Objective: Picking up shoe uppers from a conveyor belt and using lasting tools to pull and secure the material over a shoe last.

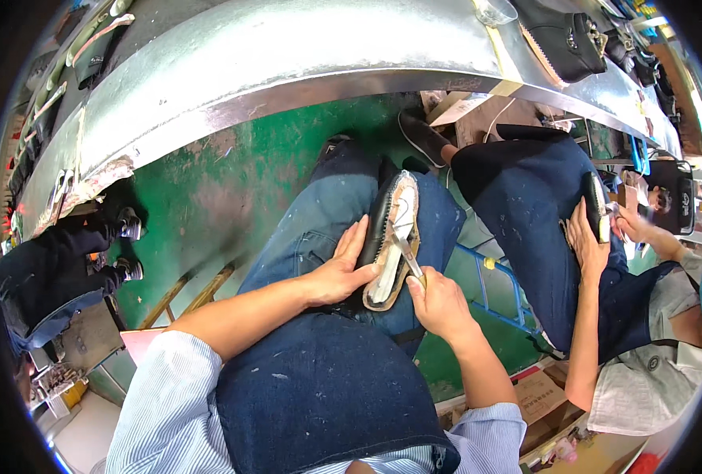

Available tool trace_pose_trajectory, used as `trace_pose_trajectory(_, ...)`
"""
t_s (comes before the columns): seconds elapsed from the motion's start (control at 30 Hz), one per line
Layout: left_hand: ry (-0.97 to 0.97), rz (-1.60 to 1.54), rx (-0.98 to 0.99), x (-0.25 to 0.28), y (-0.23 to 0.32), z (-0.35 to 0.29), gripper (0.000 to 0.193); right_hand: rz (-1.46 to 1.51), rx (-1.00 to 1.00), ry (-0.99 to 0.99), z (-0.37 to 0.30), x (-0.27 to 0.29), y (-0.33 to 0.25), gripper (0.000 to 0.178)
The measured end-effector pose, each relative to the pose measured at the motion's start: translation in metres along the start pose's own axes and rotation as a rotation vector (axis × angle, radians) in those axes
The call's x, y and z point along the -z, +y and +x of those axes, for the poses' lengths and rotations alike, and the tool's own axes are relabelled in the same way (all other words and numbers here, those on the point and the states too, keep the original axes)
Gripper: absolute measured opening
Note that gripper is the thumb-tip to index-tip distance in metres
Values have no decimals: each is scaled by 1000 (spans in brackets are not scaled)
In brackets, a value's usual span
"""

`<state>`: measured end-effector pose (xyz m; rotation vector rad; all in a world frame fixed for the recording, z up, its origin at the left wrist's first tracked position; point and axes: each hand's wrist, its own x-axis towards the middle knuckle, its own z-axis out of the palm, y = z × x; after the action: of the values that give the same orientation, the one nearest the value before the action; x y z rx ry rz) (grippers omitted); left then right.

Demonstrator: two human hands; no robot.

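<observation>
In the head view, a black shoe point(391, 246) lay across the person's denim-clad thighs with its underside turned up, showing a pale, unfinished sole with stitching along its edge. The left hand point(341, 270) held the shoe from its left side: the fingers were close together and nearly straight along the dark upper, with the thumb reaching to the sole's rim. The right hand point(443, 306) was closed around the handle of a flat metal tool point(405, 254), whose blade met the middle of the sole. A dark blue apron point(319, 387) covered the person's lap, and striped sleeves point(179, 395) were pushed up the arms.

To the right sat a co-worker point(659, 316), with one hand on another dark shoe point(595, 207) and the other hand near its edge. Beyond the knees curved a shiny metal surface point(288, 51), bearing a black boot point(563, 39) toward its right end. Below it spread a worn green floor point(209, 186). A blue metal frame point(497, 288) stood between the two people.
</observation>
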<state>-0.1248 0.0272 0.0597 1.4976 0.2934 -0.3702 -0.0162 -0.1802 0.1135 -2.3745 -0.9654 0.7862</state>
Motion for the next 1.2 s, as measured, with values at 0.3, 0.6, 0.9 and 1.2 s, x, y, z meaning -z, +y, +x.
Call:
trace_pose_trajectory(0.3,350,223,-162,-26,-9,12,92,292,63,125,-4,5,-15,29)
trace_pose_trajectory(0.6,-50,227,-117,2,-13,-11,107,19,-67,-104,-27,-7,-15,32)
trace_pose_trajectory(0.9,135,171,-50,-20,-8,-7,105,232,9,12,-31,4,-23,33)
trace_pose_trajectory(1.2,153,179,-105,-16,-16,-3,105,42,12,11,-35,-11,-23,32)
